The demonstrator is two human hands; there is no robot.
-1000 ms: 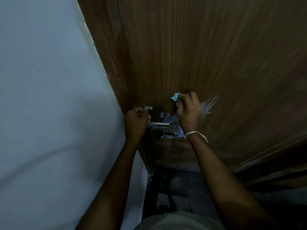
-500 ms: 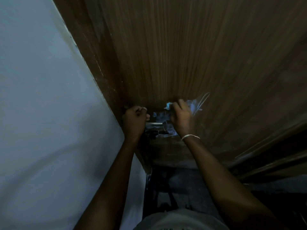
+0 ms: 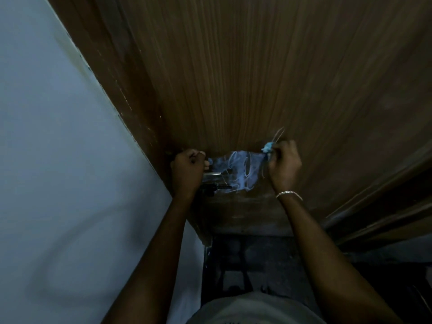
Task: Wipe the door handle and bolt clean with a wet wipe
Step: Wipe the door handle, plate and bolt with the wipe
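Note:
A brown wooden door (image 3: 268, 78) fills the view in dim light. My left hand (image 3: 187, 170) is closed at the door's left edge, over the base of the metal handle (image 3: 212, 176). Below the handle a dark bolt or key (image 3: 222, 187) sticks out. My right hand (image 3: 284, 163) is closed on a small blue wet wipe (image 3: 267, 147) pressed to the door, to the right of the handle. Pale blue scribble marks (image 3: 238, 170) cover the wood between my hands. What my left hand grips is hidden under its fingers.
A pale wall (image 3: 58, 183) runs along the left, meeting the door's edge. A darker wooden frame or panel (image 3: 385, 206) slants at the lower right. Dark floor (image 3: 252, 265) shows below between my forearms. A thin bracelet (image 3: 289, 194) circles my right wrist.
My right hand has moved to the right along the door with the wipe, away from the handle, uncovering the blue marks. My left hand has stayed at the handle.

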